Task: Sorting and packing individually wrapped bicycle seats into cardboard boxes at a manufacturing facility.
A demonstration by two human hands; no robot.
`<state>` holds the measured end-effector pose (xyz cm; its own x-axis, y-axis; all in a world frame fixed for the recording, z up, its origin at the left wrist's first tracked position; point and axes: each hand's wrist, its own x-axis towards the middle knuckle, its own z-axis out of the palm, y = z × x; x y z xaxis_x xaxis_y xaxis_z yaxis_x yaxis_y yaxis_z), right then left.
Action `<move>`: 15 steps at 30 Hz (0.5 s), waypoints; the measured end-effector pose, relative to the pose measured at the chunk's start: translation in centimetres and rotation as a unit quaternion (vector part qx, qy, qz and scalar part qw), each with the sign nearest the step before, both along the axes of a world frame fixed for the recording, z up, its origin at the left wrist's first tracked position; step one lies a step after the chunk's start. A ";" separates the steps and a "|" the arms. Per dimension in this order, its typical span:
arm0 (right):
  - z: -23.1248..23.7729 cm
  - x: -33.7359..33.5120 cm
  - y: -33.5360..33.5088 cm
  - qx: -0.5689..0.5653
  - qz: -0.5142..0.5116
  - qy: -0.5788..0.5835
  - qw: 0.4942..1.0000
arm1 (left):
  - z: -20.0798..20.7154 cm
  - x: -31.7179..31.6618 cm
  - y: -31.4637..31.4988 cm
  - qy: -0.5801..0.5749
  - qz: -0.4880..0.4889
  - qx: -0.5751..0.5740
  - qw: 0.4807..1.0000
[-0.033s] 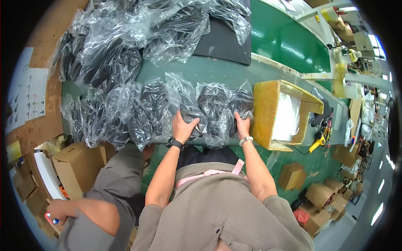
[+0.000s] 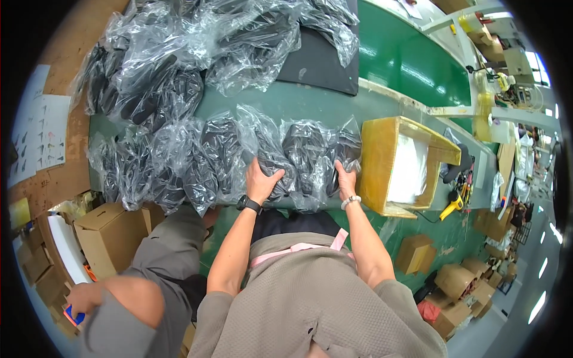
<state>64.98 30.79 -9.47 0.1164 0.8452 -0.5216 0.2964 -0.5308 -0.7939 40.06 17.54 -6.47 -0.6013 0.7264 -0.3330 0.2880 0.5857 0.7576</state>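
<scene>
A row of dark, padded-looking pieces in clear plastic bags [image 2: 218, 146] lies along the near edge of the green table. My left hand [image 2: 261, 184], with a black watch at the wrist, grips one bagged dark piece [image 2: 277, 160], its thumb pointing right. At the row's right end, my right hand [image 2: 346, 184] holds another bagged dark piece [image 2: 347, 145], thumb on top and fingers around its outer side. Between the two hands sits one more bagged dark piece [image 2: 307, 146]. The plastic and the pieces partly hide the fingertips.
More bagged dark pieces [image 2: 149, 77] are heaped at the far left, beside a dark flat panel [image 2: 316, 62]. A yellow-taped box [image 2: 379, 161] stands right of my right hand, with a yellow tool [image 2: 452, 206] beyond it. At left, a co-worker's hand [image 2: 83, 296] holds a blue object.
At the lower left, the co-worker's forearm and hand have shifted, and the blue object in that hand shows more. My hands and the bagged pieces stay in place.
</scene>
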 end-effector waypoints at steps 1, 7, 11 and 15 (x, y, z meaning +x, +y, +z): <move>-1.7 1.0 0.5 0.006 0.002 0.001 1.000 | 0.0 0.0 0.6 0.001 0.002 0.006 1.000; -5.6 1.6 1.5 -0.103 -0.085 0.099 0.986 | -1.2 0.3 1.1 -0.006 -0.053 0.006 0.999; -4.8 -0.8 2.1 -0.110 -0.150 0.165 0.968 | -1.7 -0.1 0.2 0.004 -0.033 -0.004 0.999; -5.2 1.3 5.5 -0.218 -0.156 0.232 0.935 | -1.2 0.1 1.6 -0.022 -0.059 -0.008 0.998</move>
